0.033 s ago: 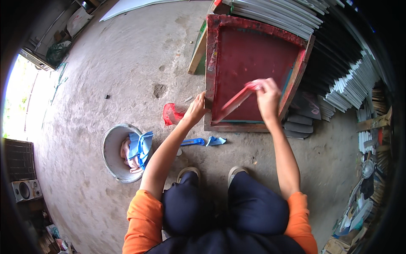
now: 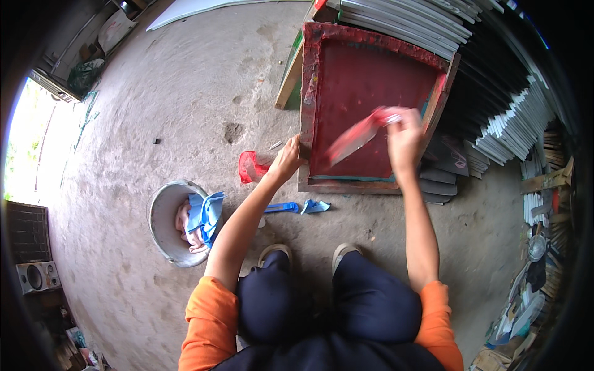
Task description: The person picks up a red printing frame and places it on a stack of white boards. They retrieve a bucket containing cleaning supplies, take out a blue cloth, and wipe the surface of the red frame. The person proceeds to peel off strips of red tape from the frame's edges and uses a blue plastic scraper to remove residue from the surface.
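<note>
A silk-screen frame (image 2: 305,93) with red-stained mesh leans in front of me, its wooden border smeared with red. My left hand (image 2: 286,162) is closed on the frame's left border near the bottom corner. In my right hand (image 2: 405,139), over the lower right of the mesh, I pinch a strip of clear, red-smeared tape (image 2: 356,141). The strip slants down to the left, blurred by motion; I cannot tell whether its far end touches the mesh. A crumpled red-stained clear piece (image 2: 249,167) lies on the floor beside my left hand.
A grey bucket (image 2: 162,232) with blue and pinkish cloths (image 2: 206,213) stands at left. A blue utility knife (image 2: 283,208) and a blue scrap (image 2: 315,206) lie before my feet. Stacked white-edged panels (image 2: 408,21) stand behind and to the right of the frame.
My right hand has moved right and slightly up, drawing the tape strip with it; the strip's lower end has left the frame's bottom left corner. My left hand stays in place.
</note>
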Motion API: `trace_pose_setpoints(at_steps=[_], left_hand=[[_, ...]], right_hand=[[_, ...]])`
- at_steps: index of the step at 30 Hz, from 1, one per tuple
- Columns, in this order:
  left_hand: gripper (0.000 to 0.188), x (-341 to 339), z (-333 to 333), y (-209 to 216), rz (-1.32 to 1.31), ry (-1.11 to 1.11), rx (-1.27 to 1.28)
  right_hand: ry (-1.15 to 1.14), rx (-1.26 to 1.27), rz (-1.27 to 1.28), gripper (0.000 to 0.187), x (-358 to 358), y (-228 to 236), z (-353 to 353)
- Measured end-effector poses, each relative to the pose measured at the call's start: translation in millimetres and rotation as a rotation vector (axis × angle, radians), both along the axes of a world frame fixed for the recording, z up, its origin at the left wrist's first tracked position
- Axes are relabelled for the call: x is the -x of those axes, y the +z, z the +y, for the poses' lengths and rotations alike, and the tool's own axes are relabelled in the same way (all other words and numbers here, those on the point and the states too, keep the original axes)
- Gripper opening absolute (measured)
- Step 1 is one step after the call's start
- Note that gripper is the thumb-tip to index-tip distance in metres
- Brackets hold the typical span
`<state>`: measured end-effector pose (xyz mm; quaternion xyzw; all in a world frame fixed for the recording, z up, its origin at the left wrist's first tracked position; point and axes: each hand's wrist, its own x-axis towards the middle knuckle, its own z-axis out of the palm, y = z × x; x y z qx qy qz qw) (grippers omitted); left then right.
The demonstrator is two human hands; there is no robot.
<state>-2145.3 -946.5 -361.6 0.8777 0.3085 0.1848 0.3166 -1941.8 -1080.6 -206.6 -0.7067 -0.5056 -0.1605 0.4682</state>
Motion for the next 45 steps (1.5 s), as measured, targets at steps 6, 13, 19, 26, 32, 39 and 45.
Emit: trace_pose_setpoints(at_steps=[6, 13, 19, 26, 32, 39, 45], left_hand=[[0.083, 7.7, 12.7, -35.5, -0.104, -0.072, -0.113], [0.075, 25.2, -6.7, -4.2, -0.155, -0.026, -0.056], [0.06, 45.7, -9.3, 58.0, -0.296, 0.016, -0.037], [0.044, 51.4, -49.9, 201.4, -0.475, 0.005, -0.037], [0.045, 63.4, -90.4, 272.1, -0.435, 0.051, -0.095], [0.037, 77.3, -80.9, 254.9, -0.417, -0.001, 0.363], [0.043, 73.0, -80.7, 220.0, -0.343, 0.09, 0.461]], right_hand=[[-0.132, 0.07, -0.119, 0.012, -63.1, 47.9, -20.1], [-0.003, 0.152, 0.15, 0.014, -31.2, 20.2, -30.9], [0.24, 0.035, 0.316, 0.01, -10.1, 50.3, -38.0], [0.442, -0.071, 0.374, 0.01, 14.7, 108.6, -40.1], [0.543, -0.018, 0.432, 0.012, 56.7, 130.4, -27.2], [0.536, 0.005, 0.196, 0.012, 101.9, 102.9, -8.7], [0.389, 0.023, -0.031, 0.021, 128.1, 77.7, -14.4]])
